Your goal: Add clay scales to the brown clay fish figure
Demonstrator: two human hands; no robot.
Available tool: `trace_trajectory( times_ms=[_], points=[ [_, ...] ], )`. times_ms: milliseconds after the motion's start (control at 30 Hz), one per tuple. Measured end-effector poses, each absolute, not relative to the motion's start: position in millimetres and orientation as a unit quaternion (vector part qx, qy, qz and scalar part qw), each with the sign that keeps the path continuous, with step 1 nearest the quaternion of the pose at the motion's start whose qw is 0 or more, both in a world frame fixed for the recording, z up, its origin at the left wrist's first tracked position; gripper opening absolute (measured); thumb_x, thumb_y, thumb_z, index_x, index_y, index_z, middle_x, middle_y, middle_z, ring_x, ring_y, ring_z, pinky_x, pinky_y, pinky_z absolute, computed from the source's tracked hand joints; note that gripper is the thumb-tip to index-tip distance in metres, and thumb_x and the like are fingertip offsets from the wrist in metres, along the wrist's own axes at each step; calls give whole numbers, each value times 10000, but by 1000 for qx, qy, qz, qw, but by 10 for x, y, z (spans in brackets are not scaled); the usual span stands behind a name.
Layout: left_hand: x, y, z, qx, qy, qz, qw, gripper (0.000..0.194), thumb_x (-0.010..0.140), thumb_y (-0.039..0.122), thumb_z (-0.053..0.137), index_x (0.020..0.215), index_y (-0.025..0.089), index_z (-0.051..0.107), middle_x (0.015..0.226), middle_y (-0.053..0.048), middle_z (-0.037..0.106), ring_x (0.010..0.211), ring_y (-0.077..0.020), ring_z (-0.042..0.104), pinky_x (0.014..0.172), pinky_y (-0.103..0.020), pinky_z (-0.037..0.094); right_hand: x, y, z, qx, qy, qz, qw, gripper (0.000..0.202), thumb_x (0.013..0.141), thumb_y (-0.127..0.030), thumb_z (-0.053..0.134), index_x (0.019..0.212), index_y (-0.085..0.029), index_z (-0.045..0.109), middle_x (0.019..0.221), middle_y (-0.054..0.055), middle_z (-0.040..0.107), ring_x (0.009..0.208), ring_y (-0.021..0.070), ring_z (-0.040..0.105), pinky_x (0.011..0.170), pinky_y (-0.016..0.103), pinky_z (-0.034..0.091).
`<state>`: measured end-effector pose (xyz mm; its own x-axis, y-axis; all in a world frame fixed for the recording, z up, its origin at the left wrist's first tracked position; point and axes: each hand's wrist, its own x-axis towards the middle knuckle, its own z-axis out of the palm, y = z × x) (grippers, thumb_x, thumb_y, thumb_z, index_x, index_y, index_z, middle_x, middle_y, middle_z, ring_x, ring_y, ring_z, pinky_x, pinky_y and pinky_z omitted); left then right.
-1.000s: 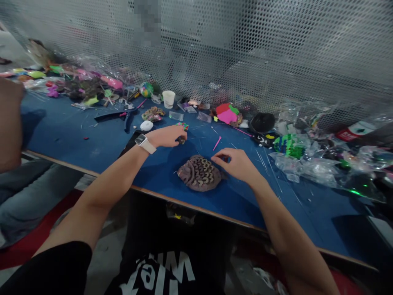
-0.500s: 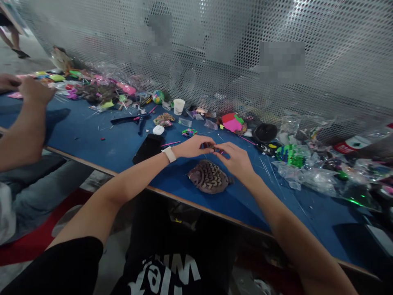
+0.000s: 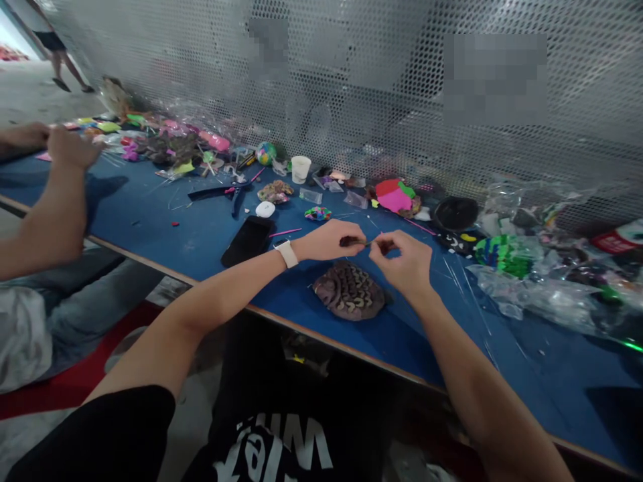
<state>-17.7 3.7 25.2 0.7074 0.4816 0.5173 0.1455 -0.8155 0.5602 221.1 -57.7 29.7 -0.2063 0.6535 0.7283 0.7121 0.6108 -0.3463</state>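
Note:
My left hand point(image 3: 334, 241), with a white band at the wrist, is closed in a pinch above the table. Between its fingertips and those of my right hand point(image 3: 406, 261) is a small, thin, dark piece point(image 3: 368, 244), too small to name. The right fingers are pinched together at its other end. Just below both hands, a brown clay fish point(image 3: 350, 292) lies on the blue table point(image 3: 201, 227). Rows of curved, lighter scales cover its body.
A black phone point(image 3: 248, 241) and a white case point(image 3: 265, 209) lie left of my hands. Behind are pliers point(image 3: 236, 194), a white cup point(image 3: 300, 170) and a black bowl point(image 3: 456, 213). Plastic bags point(image 3: 547, 294) crowd the right. A co-worker's hands point(image 3: 73, 146) are at the left.
My hands have drawn slightly apart, with the thin piece now showing between the fingertips. The view has shifted a little, so the table things appear further right. The clay fish stays on the table.

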Motion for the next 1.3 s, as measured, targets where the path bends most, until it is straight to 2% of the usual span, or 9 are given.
trace_trajectory(
  times_ms=[100,267,433,667,800,900,1033,1167,1300],
  points=[
    [-262,86,245,916,209,285,189,185,988,240,602,929,206,774,1001,-95,782,888,-216,704,882,-382,537,2451,-475,322,-503,-693,-4,517,46,910,-299,726,879,-264,726,777,25,781,672,226,743,706,393,648],
    [-343,199,167,922,277,227,148,299,1093,325,531,1205,191,774,1204,-127,828,971,-232,753,908,-367,541,2790,-331,319,-530,-586,62,610,200,965,-440,739,1052,-262,770,802,38,787,605,218,737,585,381,629],
    [-339,219,144,929,278,203,137,282,1122,376,558,1123,197,777,1158,-117,838,985,-236,752,872,-336,512,2582,-395,247,-510,-630,120,573,256,943,-422,793,1110,-230,816,894,57,844,699,241,813,643,391,668],
    [-419,209,214,930,339,125,71,325,1123,464,620,1076,182,773,1027,-120,804,860,-239,682,723,-324,412,2223,-603,237,-464,-718,137,501,253,1070,-373,689,1242,-247,826,1066,60,885,804,222,849,768,397,700],
    [-447,213,202,932,337,131,21,261,1116,364,615,1194,186,789,1204,-144,753,1077,-280,697,798,-340,478,2224,-634,227,-470,-719,164,485,178,1062,-359,727,1128,-243,845,1014,55,889,803,234,856,768,399,697],
    [-441,213,188,934,335,123,5,263,1126,312,588,1173,178,810,1268,-149,711,1176,-295,685,905,-374,529,2265,-610,184,-472,-714,171,487,168,1044,-409,782,1057,-252,839,901,31,867,740,226,834,734,391,680],
    [-418,214,169,936,331,116,5,252,1117,289,617,1121,157,831,1299,-149,710,1224,-309,680,1080,-439,536,2279,-593,161,-468,-714,183,487,236,1022,-477,826,955,-255,782,826,19,839,659,203,780,687,372,636],
    [-410,208,158,938,325,118,10,233,1100,295,650,1152,159,833,1293,-142,717,1204,-306,687,1117,-455,535,2253,-616,200,-477,-718,167,478,265,997,-471,857,903,-259,729,767,9,807,661,210,764,692,373,595],
    [-405,198,143,940,320,120,11,226,1093,308,660,1155,171,829,1286,-132,716,1207,-305,682,1144,-469,520,2244,-634,226,-479,-736,130,460,202,968,-396,868,858,-262,764,862,30,850,739,236,782,698,380,582]
  ],
)
